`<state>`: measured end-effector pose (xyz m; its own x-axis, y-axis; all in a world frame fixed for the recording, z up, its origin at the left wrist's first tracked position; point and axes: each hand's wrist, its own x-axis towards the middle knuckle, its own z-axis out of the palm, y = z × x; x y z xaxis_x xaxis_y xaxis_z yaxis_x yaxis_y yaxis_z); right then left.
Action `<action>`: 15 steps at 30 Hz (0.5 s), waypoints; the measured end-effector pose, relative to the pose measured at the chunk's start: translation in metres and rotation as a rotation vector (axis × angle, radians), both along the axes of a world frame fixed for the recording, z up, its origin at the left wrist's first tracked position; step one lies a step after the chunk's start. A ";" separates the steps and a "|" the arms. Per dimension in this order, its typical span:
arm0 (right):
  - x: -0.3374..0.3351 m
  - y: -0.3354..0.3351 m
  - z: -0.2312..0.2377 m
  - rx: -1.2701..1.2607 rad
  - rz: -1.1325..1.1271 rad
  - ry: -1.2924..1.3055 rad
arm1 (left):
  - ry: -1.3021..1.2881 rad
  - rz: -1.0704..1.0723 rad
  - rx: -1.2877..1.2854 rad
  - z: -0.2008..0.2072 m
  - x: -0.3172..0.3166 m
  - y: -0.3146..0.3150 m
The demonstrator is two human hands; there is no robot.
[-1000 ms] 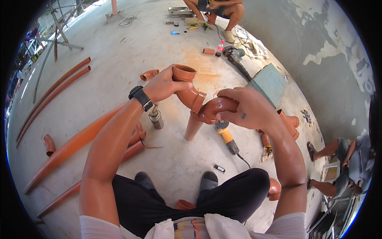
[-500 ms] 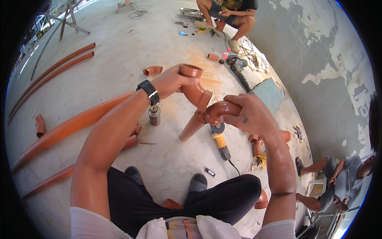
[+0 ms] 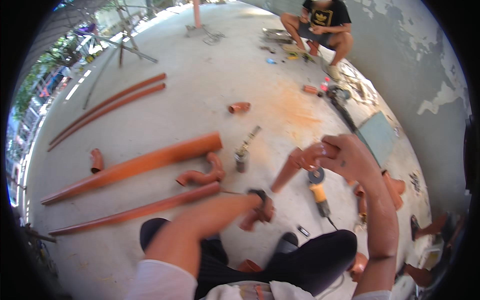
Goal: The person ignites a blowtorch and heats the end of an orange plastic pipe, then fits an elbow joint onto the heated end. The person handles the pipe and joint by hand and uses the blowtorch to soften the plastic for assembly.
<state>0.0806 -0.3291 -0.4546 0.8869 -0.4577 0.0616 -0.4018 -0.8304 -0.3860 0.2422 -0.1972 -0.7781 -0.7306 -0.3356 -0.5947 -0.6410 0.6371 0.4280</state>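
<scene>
My right hand (image 3: 352, 155) is closed round a glossy reddish-brown pipe elbow (image 3: 322, 150). A short straight pipe (image 3: 286, 172) of the same colour joins it and slants down to the left. Low in front of my knees, my left hand (image 3: 267, 209) is smeared by motion. It grips a reddish-brown pipe fitting (image 3: 248, 221), apart from the elbow. Under the right hand a yellow and black angle grinder (image 3: 317, 191) lies on the floor. A gas torch with a small canister (image 3: 242, 162) stands to the left of the short pipe.
Long orange pipes (image 3: 135, 166) and a bent fitting (image 3: 202, 176) lie at left. A larger grinder (image 3: 342, 107) and a grey-green board (image 3: 377, 137) rest near the wall at right. One person (image 3: 322, 30) squats at the back; another's legs (image 3: 425, 230) show at right.
My left hand has moved down toward my lap with its fitting, away from the elbow. The right hand still holds the elbow and short pipe. The view has shifted left.
</scene>
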 end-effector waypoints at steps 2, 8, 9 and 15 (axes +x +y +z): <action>-0.009 -0.005 -0.003 0.007 -0.048 0.002 | -0.123 0.418 0.175 -0.014 -0.044 -0.002; -0.008 0.001 0.001 0.017 -0.072 0.016 | -0.248 1.085 0.182 -0.057 -0.035 -0.012; -0.014 -0.002 0.001 0.004 -0.081 0.032 | -0.191 1.225 0.168 -0.044 -0.026 -0.018; -0.012 -0.001 -0.002 -0.130 -0.100 0.036 | 0.475 1.472 -0.460 -0.044 -0.007 -0.001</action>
